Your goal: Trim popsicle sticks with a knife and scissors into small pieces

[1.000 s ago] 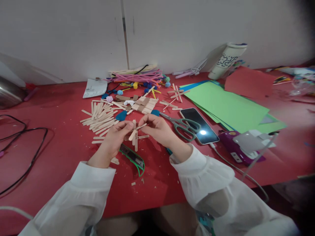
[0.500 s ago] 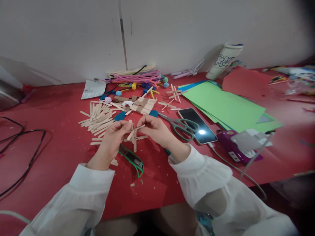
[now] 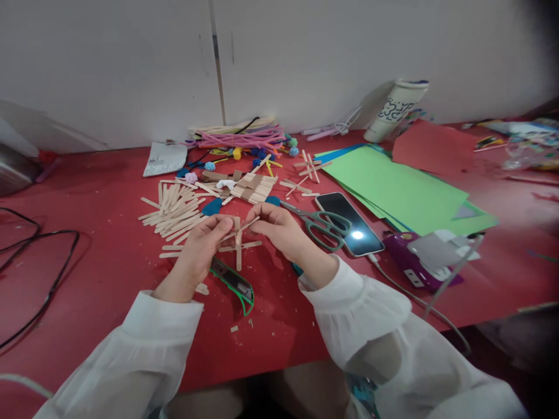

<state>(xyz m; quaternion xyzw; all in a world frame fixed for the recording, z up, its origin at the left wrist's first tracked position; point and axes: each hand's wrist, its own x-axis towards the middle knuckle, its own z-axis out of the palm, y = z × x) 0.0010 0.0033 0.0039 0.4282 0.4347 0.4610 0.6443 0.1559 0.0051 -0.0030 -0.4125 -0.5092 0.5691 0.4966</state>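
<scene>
Between my two hands a thin wooden craft stick [image 3: 250, 224] slants up to the right. My left hand [image 3: 201, 247] is closed, thumb pressed against the fingers at the stick's lower left end. The fingers of my right hand [image 3: 279, 230] pinch its upper right end. Right behind and below it, a cross of craft sticks [image 3: 239, 256] shows; the held stick overlaps it, and I cannot tell whether they touch. A green utility knife [image 3: 233, 282] lies on the red table [image 3: 279, 337] just below the cross.
A pile of loose craft sticks [image 3: 174, 209] lies left of my hands. Behind are joined sticks [image 3: 254, 187] and pink pipe cleaners [image 3: 240, 138]. To the right are scissors [image 3: 327, 228], a phone [image 3: 349, 224], green paper [image 3: 406, 186], a purple power adapter [image 3: 406, 262] and a tumbler [image 3: 395, 110].
The stick between my hands has turned slightly and shifted, showing more of the upright stick of the cross. Both hands have stayed almost in place.
</scene>
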